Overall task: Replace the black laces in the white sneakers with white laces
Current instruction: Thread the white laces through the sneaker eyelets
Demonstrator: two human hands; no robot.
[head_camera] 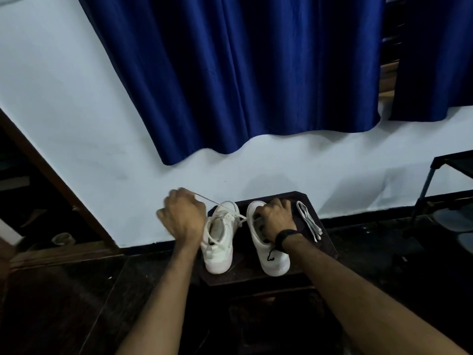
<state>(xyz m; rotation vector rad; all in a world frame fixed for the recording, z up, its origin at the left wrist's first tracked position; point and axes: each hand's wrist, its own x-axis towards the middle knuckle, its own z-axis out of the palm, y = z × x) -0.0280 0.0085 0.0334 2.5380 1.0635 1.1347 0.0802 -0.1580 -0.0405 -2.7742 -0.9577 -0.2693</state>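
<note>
We see 2 white sneakers side by side on a small dark stool (325, 242), which stands against the white wall (76, 124). The left sneaker (218, 242) sits near the stool's left edge, and a white lace (212, 199) runs taut from its eyelets up into our left hand (183, 213), which is fisted around the lace's end, out past the stool's left edge and in front of the wall. Loose loops of the same lace lie over that shoe's opening. Our right hand (275, 217) has its fingers curled over the collar of the right sneaker (271, 254), gripping it; a black lace (270, 256) end shows on that shoe's side by the wrist. A bundle (308, 220) of spare white lace lies along the stool's right edge, just beside the right hand. Dark floor (64, 303) lies open to the left; a metal rack (435, 188) stands well apart on the right.
</note>
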